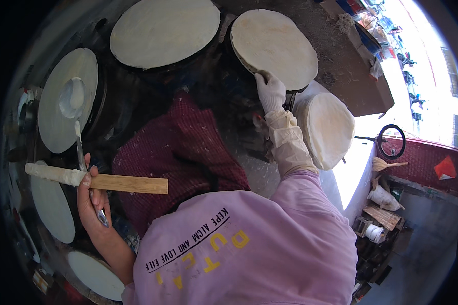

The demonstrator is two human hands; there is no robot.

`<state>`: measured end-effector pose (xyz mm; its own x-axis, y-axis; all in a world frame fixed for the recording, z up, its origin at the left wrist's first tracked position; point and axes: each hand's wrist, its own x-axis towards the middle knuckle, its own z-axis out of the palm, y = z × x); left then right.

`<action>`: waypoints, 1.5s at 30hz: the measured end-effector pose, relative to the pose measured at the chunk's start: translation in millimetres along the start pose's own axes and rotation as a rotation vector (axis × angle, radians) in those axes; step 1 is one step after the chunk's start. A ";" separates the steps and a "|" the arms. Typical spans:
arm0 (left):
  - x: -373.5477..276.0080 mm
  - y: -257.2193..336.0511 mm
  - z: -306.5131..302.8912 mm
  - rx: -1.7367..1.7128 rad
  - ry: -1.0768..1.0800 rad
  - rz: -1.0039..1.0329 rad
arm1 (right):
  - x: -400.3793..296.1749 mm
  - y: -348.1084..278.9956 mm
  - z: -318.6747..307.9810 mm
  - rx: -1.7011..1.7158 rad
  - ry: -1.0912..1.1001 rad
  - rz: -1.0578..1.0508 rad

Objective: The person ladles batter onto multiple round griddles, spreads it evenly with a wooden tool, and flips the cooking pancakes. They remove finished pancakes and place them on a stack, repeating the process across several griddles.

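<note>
My left hand (94, 187), bare, grips the handle of a metal ladle (72, 100) together with a flat wooden scraper (128, 183) whose far end is coated in batter. The ladle's bowl, with pale batter in it, is over a round batter sheet (57, 126) on a griddle. My right hand (271, 90), in a white knit glove, pinches the near edge of a round flatbread (274, 47) on another griddle. Just right of that arm stands a stack of round flatbreads (330, 131).
More batter-covered griddles curve round the left: one at the top (164, 32), one at lower left (52, 202), another below it (95, 275). A brown board (351, 76) lies at upper right. A small broom (385, 164) and a black ring (391, 141) are farther right.
</note>
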<state>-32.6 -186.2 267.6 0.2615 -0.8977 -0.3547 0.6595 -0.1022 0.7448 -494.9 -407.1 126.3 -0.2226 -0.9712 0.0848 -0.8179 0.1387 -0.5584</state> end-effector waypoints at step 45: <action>-19.4 0.6 47.4 0.075 -0.220 -0.074 | -231.5 393.3 -179.8 0.132 0.640 1.182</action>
<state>-70.7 -189.2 301.8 0.0496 -0.9575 -0.2842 0.6148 -0.1950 0.7642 -860.4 -92.9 35.4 -0.9883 -0.0195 -0.1512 0.0821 0.7678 -0.6354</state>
